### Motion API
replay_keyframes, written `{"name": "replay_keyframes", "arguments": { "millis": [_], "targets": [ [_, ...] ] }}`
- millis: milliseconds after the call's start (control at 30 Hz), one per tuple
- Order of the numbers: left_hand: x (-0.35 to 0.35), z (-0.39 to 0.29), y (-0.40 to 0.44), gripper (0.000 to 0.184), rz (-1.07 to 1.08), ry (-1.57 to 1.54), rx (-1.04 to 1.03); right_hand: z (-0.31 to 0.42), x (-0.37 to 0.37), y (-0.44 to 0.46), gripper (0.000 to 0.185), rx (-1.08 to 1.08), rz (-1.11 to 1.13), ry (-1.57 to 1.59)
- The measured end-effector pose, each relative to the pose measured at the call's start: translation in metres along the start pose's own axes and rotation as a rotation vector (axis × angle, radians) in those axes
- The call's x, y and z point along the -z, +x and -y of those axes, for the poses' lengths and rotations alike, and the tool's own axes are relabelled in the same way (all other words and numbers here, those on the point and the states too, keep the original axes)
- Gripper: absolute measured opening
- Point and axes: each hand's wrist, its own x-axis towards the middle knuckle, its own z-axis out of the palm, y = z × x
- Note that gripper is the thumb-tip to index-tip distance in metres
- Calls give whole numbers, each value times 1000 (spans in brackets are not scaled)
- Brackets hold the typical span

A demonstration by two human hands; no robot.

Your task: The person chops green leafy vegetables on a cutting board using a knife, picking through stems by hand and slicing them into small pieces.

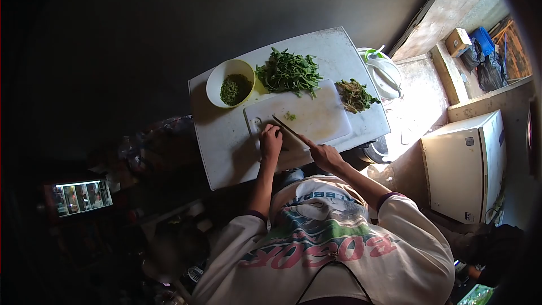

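A: What's hard to make out?

B: Left of the white rectangular cutting board, shadow blurs the pale desk. Over the board's left end, the left hand hides what lies beneath its fingertips; I can't tell whether its grip has anything. Farther right, the right hand covers most of the handle of the long, slim knife.

A: And the poses?

B: The left hand reaches in from the near side, fingers bent. The right hand's grip is closed around the knife, its blade slanting leftward over the board, near the finely cut green bits.

A: Edges and room?

B: The white bowl of chopped greens is beyond the board's left end. The big dark-green leaf heap sits along its far edge, the small green-brown leaf pile just beside its right end. Desk surface shows left of the board; its near side has a narrower strip.
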Motion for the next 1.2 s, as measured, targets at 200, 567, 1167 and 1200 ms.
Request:
{"name": "replay_keyframes", "arguments": {
  "millis": [200,567,1167,1200],
  "targets": [
    [2,-4,-2,12,12,-81,-19,-10,13,-17,76,-38,10,22],
    [3,1,-1,21,41,11,1,13,25,-23,79,4,35,-64],
    [4,-3,-10,19,-1,-18,-19,-6,-15,9,76,25,-31,-4],
    [4,-1,-11,18,7,-38,-15,-8,-12,2,76,29,-27,-7]
  ]
}}
